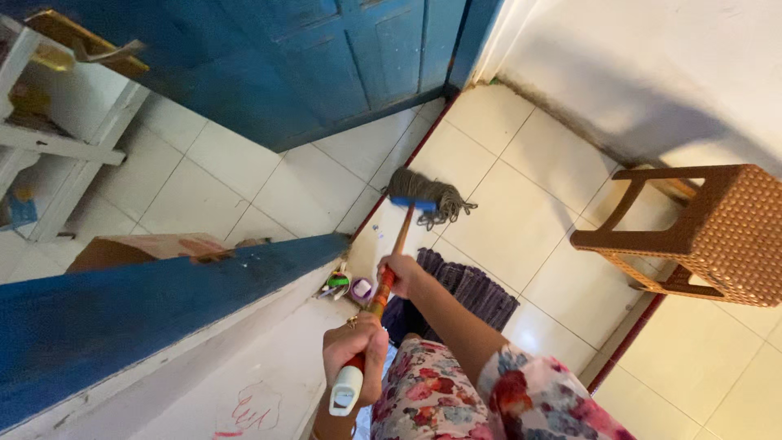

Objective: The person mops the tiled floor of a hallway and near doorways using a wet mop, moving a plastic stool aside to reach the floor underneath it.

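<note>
I hold a mop with both hands. Its grey string head [425,192] lies on the pale floor tiles near the blue door, under a blue clamp [412,204]. The orange-red handle [398,239] runs back toward me and ends in a white cap [346,392]. My right hand [400,273], on an arm with a floral sleeve, grips the handle partway down. My left hand [355,350] is wrapped around the handle just above the white cap.
A brown woven stool [717,236] stands at the right by the white wall. A dark ribbed mat [476,292] lies beneath my arm. A blue door leaf [122,314] juts in at left, with small items [342,285] at its foot. Beyond are a cardboard box [147,248] and a white shelf [57,122].
</note>
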